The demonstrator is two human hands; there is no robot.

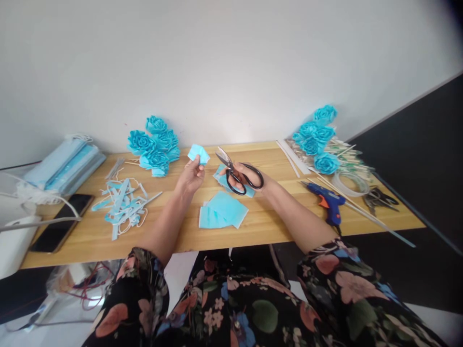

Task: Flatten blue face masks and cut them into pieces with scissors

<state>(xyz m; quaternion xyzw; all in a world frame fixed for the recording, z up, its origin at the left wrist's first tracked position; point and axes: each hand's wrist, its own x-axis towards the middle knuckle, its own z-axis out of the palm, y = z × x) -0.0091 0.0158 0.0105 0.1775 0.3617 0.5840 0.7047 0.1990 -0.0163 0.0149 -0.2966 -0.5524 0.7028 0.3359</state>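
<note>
The left hand (193, 176) pinches the piece (198, 153) between thumb and fingers. At its three o'clock, the right hand (241, 175) curls its fingers round scissors (224, 157), blades narrowly parted toward ten.

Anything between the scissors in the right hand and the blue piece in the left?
Nothing visible: just a gap between the scissors in the right hand and the blue fabric piece in the left hand. The blue sheets lie below, on the table.
</note>
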